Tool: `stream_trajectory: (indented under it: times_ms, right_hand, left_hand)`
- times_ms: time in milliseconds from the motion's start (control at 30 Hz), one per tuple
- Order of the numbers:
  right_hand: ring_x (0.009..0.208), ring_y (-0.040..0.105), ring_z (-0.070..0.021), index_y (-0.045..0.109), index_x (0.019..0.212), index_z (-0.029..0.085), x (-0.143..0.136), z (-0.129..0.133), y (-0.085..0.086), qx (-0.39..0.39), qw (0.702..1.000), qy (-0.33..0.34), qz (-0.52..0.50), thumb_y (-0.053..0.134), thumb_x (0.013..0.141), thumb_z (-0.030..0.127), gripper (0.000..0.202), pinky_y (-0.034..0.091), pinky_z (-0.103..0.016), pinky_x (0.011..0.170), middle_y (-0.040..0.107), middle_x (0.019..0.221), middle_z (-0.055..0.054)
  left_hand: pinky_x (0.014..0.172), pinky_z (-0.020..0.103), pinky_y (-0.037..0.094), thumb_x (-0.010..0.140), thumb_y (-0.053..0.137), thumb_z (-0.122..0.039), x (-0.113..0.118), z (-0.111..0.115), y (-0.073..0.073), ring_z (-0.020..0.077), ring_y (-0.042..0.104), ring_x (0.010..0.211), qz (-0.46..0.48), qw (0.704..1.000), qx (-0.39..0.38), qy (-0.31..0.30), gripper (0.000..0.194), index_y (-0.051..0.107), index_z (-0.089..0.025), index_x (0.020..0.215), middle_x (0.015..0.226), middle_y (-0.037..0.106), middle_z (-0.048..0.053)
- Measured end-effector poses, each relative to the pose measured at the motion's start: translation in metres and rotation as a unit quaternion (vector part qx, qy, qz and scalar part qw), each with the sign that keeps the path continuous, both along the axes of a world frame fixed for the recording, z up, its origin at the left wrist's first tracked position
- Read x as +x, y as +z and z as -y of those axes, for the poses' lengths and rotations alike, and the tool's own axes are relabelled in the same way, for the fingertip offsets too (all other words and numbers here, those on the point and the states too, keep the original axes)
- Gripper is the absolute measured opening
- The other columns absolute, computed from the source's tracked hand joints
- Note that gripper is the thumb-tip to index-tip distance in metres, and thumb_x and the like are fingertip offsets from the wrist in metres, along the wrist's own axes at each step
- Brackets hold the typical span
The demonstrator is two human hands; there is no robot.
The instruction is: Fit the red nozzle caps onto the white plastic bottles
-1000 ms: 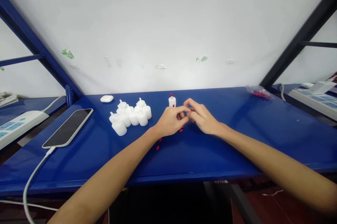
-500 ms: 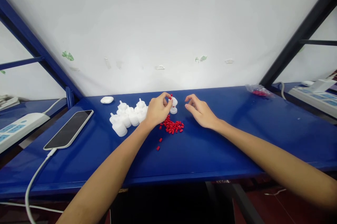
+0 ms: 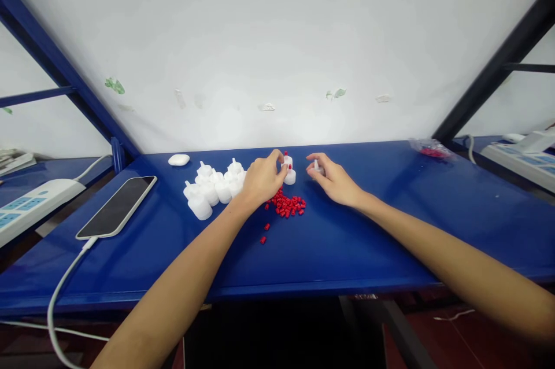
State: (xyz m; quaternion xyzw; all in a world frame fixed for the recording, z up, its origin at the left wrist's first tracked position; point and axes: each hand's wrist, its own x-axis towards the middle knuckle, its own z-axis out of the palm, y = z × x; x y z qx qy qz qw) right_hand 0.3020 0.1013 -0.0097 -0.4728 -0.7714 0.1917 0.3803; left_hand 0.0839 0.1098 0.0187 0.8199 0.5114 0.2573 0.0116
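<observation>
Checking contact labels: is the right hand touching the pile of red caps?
Apart. The head view shows a strip of blue tabletop between the right hand and the pile of red caps.

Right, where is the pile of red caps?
In the head view, the pile of red caps lies centrally, below and right of the left hand, nearer the camera than the red-capped bottles.

Head view, facing forward and down, hands (image 3: 262, 179)
</observation>
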Motion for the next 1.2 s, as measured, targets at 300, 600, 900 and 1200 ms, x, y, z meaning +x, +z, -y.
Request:
stream_trajectory:
  times_ms: [300, 600, 900, 1200]
  right_hand:
    - [0.082, 0.059, -0.0192, 0.053, 0.106, 0.022, 0.005, 0.003, 0.012, -0.018, 0.996, 0.051, -0.066, 0.039, 0.101, 0.047, 0.029, 0.046, -0.035, 0.082, 0.062, 0.081, -0.002]
    - [0.064, 0.048, -0.0133, 0.052, 0.086, 0.02, 0.003, 0.005, 0.011, -0.028, 0.992, 0.055, -0.107, 0.038, 0.101, 0.048, 0.034, 0.04, -0.028, 0.061, 0.054, 0.078, 0.0]
    - [0.082, 0.053, -0.0174, 0.059, 0.092, 0.019, -0.001, 0.012, 0.013, -0.08, 0.987, 0.123, -0.072, 0.044, 0.093, 0.029, 0.018, 0.04, -0.032, 0.079, 0.059, 0.083, -0.001]
    - [0.073, 0.051, -0.0147, 0.049, 0.126, 0.02, -0.013, 0.018, 0.008, -0.105, 0.977, 0.134, -0.13, 0.062, 0.087, 0.033, 0.043, 0.043, -0.029, 0.069, 0.057, 0.091, 0.0]
  left_hand:
    - [0.08, 0.037, 0.04, 0.092, 0.046, -0.011, -0.017, 0.004, 0.017, 0.0261, 0.059, 0.093, -0.277, 0.947, 0.02, -0.158, 0.027, 0.072, -0.018, 0.09, 0.088, 0.07, 0.01]
    - [0.083, 0.038, 0.035, 0.09, 0.059, -0.018, -0.016, -0.003, 0.004, 0.0277, 0.053, 0.096, -0.197, 0.963, 0.026, -0.182, 0.017, 0.074, -0.019, 0.082, 0.089, 0.068, 0.01]
    - [0.081, 0.037, 0.037, 0.091, 0.054, -0.017, -0.013, -0.008, 0.0, 0.0263, 0.055, 0.094, -0.151, 0.971, 0.066, -0.175, 0.018, 0.072, -0.017, 0.089, 0.086, 0.071, 0.009]
    - [0.079, 0.032, 0.052, 0.087, 0.066, -0.032, 0.008, -0.001, -0.002, 0.0194, 0.07, 0.086, 0.319, 0.929, -0.095, -0.163, 0.017, 0.075, -0.018, 0.092, 0.093, 0.077, 0.006]
